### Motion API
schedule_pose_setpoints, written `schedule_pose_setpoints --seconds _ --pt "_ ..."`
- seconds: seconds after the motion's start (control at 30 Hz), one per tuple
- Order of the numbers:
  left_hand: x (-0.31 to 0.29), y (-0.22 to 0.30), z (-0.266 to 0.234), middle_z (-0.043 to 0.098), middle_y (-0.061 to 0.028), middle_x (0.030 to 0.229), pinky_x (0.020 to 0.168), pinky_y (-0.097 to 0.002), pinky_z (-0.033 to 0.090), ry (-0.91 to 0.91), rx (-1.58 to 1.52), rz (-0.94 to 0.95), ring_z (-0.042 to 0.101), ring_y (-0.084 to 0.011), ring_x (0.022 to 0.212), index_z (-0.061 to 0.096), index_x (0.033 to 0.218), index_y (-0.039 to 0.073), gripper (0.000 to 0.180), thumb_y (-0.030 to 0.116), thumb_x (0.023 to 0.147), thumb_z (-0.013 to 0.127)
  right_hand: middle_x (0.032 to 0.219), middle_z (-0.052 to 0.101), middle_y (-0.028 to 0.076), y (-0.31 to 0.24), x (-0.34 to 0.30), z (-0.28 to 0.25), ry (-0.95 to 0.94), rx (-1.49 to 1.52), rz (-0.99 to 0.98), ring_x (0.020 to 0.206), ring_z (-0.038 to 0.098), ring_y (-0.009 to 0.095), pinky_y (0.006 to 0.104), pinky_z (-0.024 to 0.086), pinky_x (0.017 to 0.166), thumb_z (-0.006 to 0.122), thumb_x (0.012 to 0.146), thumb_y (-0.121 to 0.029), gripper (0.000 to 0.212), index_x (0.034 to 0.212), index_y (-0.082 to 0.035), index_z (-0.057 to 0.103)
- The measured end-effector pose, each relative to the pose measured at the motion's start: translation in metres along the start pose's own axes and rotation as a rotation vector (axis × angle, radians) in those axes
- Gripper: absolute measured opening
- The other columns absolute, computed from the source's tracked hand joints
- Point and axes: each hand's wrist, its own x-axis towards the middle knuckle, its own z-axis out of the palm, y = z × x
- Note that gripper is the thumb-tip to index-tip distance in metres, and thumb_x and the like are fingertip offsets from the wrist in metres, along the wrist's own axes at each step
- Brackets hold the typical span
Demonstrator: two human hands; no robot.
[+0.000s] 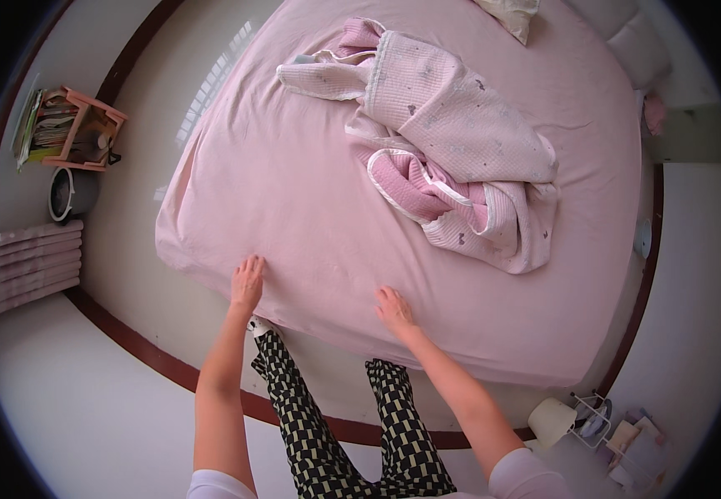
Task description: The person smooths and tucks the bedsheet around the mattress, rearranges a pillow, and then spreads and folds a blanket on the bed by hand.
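Observation:
A pink fitted sheet [294, 183] covers the bed in front of me. My left hand [247, 283] lies on the sheet close to the bed's near left edge, palm down, fingers stretched forward. Farther right, my right hand [394, 311] rests on the sheet by the near edge with its fingers slightly bent and apart. Neither hand visibly holds anything. Beyond them, a pale pink patterned quilt [460, 108] is bunched in a heap, its deeper pink underside showing in the folds.
A pillow [512, 15] lies at the far edge. Left of the bed stand a small orange shelf [86, 133] of books, a round grey bin [76, 195] and a pink curtain [27, 264]. A cream bin [552, 422] and a white wire rack [593, 420] are at lower right.

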Motion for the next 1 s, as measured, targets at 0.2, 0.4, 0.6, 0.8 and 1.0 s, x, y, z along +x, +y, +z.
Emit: schedule_pose_setpoints --seconds 0.2,0.4,0.6,0.8,1.0 --pt "0.041 -0.104 -0.025 0.042 -0.0064 0.115 0.079 -0.0327 0.038 -0.01 0.073 0.222 0.042 -0.0205 0.104 0.038 0.118 0.01 0.05 0.011 0.07 0.054 0.119 0.038 0.014 -0.111 0.055 0.023 0.106 0.035 0.002 0.106 0.041 0.031 0.0373 0.038 0.087 0.061 0.071 -0.013 0.052 0.116 -0.004 0.038" --pt "0.057 -0.122 -0.003 0.048 -0.0036 0.092 0.073 -0.0295 0.04 -0.045 0.0 0.345 0.047 -0.0179 0.09 0.05 0.094 0.007 0.022 0.012 0.072 0.05 0.109 0.043 0.011 -0.119 0.076 0.05 0.159 -0.08 0.2 0.102 0.042 0.028 0.0371 0.039 0.084 0.061 0.07 -0.011 0.042 0.108 -0.004 0.043" --pt "0.073 -0.133 -0.001 0.053 -0.0022 0.082 0.066 -0.0295 0.043 -0.115 0.049 0.475 0.052 -0.0169 0.082 0.056 0.078 0.01 0.009 0.012 0.071 0.051 0.087 0.049 0.009 -0.111 0.089 0.053 0.07 -0.081 0.109 0.088 0.047 0.028 0.0386 0.041 0.073 0.059 0.07 -0.009 0.013 0.078 -0.006 0.049" --pt "0.074 -0.134 -0.018 0.053 -0.0032 0.081 0.064 -0.0286 0.042 -0.185 0.117 0.582 0.054 -0.0164 0.079 0.055 0.075 0.011 0.006 0.01 0.07 0.052 0.081 0.051 0.01 -0.118 0.078 0.055 0.077 -0.147 0.177 0.081 0.049 0.03 0.0397 0.041 0.069 0.057 0.071 -0.009 0.01 0.076 -0.006 0.05" --pt "0.06 -0.156 -0.015 0.052 -0.0018 0.078 0.063 -0.028 0.042 -0.176 0.201 0.583 0.054 -0.0146 0.077 0.058 0.071 0.013 0.005 0.012 0.07 0.053 0.081 0.05 0.011 -0.149 0.076 0.063 0.114 -0.047 0.109 0.08 0.049 0.031 0.0408 0.041 0.067 0.056 0.071 -0.01 0.01 0.077 -0.005 0.05"
